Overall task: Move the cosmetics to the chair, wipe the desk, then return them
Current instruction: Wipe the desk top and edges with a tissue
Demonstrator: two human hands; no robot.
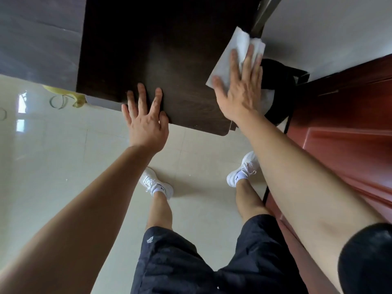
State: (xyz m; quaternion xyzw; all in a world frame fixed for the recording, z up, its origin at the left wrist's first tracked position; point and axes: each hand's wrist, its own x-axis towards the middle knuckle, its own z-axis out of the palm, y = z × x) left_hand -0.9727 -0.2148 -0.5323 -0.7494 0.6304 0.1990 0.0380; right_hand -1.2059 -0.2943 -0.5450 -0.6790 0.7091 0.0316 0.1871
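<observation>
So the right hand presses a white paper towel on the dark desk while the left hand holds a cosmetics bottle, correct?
Not quite. In the head view the left hand holds nothing: it lies flat, fingers spread, on the near edge of the desk. The rest stands: the right hand presses the white paper towel on the dark desk.

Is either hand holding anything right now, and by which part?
Nothing is gripped. The right hand presses flat on the white wipe at the right edge of the desk; the left hand rests flat on its near edge.
</observation>
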